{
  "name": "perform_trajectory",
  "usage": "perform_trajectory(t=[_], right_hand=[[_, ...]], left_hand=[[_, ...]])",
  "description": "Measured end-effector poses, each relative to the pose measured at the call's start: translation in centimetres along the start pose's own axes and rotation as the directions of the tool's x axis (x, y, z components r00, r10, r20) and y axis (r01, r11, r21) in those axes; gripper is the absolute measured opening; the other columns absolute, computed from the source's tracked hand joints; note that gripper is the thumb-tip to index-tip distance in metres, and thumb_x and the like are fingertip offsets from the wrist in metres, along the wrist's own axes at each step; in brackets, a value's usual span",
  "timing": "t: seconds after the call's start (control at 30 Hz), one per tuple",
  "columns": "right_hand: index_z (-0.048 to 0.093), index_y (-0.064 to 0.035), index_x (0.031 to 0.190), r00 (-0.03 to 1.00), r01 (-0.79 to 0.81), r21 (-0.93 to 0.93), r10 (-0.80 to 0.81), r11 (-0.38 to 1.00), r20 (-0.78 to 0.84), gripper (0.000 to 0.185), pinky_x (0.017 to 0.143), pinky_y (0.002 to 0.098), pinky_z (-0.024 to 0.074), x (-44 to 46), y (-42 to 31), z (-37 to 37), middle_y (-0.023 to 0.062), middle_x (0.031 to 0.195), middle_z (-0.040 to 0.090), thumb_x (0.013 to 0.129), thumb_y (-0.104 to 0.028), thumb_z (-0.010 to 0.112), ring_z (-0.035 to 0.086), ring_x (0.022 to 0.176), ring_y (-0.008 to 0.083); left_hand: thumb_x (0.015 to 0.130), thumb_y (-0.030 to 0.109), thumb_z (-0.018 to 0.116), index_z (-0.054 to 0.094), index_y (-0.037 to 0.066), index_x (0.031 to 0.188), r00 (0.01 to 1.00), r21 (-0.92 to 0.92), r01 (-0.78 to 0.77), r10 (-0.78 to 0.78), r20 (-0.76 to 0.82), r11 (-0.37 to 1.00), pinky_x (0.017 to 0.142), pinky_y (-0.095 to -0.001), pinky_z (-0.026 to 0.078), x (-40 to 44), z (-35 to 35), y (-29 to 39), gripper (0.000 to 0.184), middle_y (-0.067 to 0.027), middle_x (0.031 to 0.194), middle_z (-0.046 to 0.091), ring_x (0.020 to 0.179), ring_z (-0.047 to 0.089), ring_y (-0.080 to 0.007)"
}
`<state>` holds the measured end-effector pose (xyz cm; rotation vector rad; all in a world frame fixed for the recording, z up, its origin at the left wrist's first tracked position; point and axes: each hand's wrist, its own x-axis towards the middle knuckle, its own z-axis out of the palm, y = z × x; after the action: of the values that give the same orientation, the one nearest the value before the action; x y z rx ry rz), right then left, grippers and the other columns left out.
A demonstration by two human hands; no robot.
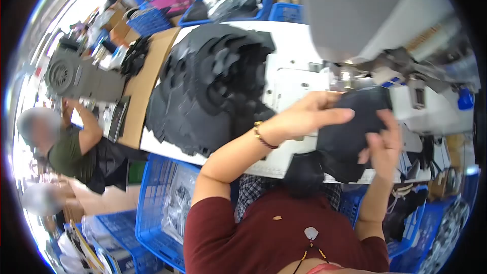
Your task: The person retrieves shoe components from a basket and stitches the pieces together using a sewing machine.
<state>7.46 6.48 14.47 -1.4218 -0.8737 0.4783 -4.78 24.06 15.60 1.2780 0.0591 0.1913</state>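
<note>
A black fabric piece (350, 137) lies at the front of a sewing machine (375, 15), its far edge close to the needle area. My left hand (317, 116) holds its left side, with the thumb on top and the fingertips partly hidden. On the right side, my right hand (383, 147) grips the same piece between thumb and fingers, slightly blurred. Another dark section (304, 172) hangs over the table's front edge toward my lap; whether it is joined to the held piece I cannot tell.
A large heap of black cut pieces (203, 91) covers the white table (291, 35) to my left. Blue baskets (147, 208) stand below and behind it. A co-worker (76, 147) sits at another machine (86, 76) on the far left.
</note>
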Motion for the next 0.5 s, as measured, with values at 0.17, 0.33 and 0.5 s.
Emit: perform_trajectory(t=[0.17, 0.33, 0.5], right_hand=[[0.057, 0.0009, 0.104, 0.975, -0.033, 0.118, 0.006, 0.992, 0.223, 0.023, 0.045, 0.0191, 0.0479, -0.5, 1.5, 2.3, 0.0090, 0.083, 0.061, 0.082, -0.002, 0.051, 0.058, 0.053, 0.0096], [0.054, 0.0002, 0.108, 0.974, -0.122, 0.331, 0.049, 0.936, 0.221, 0.024, 0.047, 0.0201, 0.0493, -0.1, 1.6, 3.4, 0.0077, 0.080, 0.060, 0.085, -0.007, 0.050, 0.059, 0.056, 0.0092], [0.052, 0.0019, 0.108, 0.979, -0.132, 0.445, 0.046, 0.886, 0.198, 0.025, 0.049, 0.0201, 0.0490, -0.3, 1.9, 4.9, 0.0066, 0.076, 0.059, 0.086, -0.008, 0.049, 0.060, 0.057, 0.0104]], left_hand=[[0.082, 0.019, 0.056, 0.060, -0.004, 0.091, 0.976, 0.134, 0.185, -0.167, -0.138, 0.973, 0.060, -0.0203, 0.045, 1.1, -1.6, 0.3, 0.026, -0.0051, 0.079, 0.061, 0.067, 0.054, -0.0072], [0.082, 0.018, 0.057, 0.060, -0.005, 0.083, 0.955, 0.179, 0.218, -0.172, -0.240, 0.959, 0.051, -0.0183, 0.043, 1.8, -1.2, 1.7, 0.023, -0.0031, 0.069, 0.060, 0.057, 0.052, -0.0044], [0.079, 0.013, 0.059, 0.060, -0.003, 0.078, 0.960, 0.238, 0.202, -0.143, -0.241, 0.950, 0.050, -0.0169, 0.041, 2.2, -2.0, 2.6, 0.016, -0.0023, 0.070, 0.060, 0.057, 0.052, -0.0037]])
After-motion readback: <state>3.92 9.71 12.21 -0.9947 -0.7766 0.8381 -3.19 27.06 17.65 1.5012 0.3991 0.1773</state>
